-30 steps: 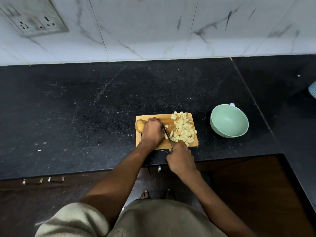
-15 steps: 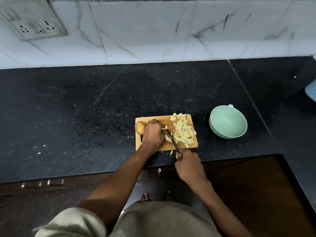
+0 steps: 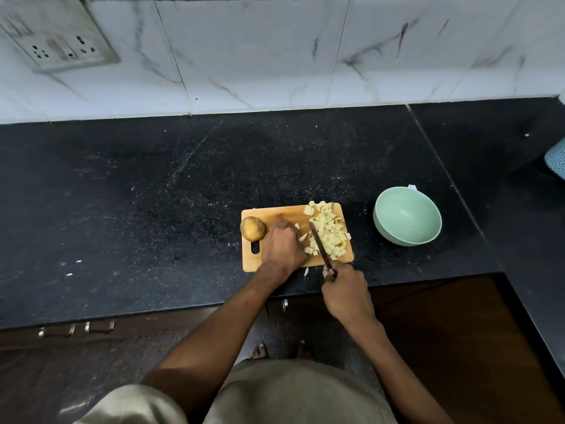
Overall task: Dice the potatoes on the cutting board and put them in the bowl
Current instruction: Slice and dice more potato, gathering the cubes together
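Note:
A small wooden cutting board (image 3: 275,214) lies near the counter's front edge. A whole unpeeled potato (image 3: 252,228) sits at its left end. A heap of pale potato cubes (image 3: 328,232) covers its right half. My left hand (image 3: 282,247) rests curled on the board's middle; whatever lies under it is hidden. My right hand (image 3: 344,289) grips the handle of a knife (image 3: 318,240), whose blade lies across the left side of the heap. One cube (image 3: 306,271) lies on the counter just off the board. A mint-green bowl (image 3: 406,215) stands empty to the right.
The black granite counter (image 3: 153,209) runs wide to the left and turns a corner on the right. A white marble wall with a socket plate (image 3: 61,47) stands behind. A blue object (image 3: 556,160) shows at the right edge. Brown cabinets lie below.
My right hand has drawn back towards the counter edge, and the knife blade has moved right into the pile of cubes. My left hand stays on the board.

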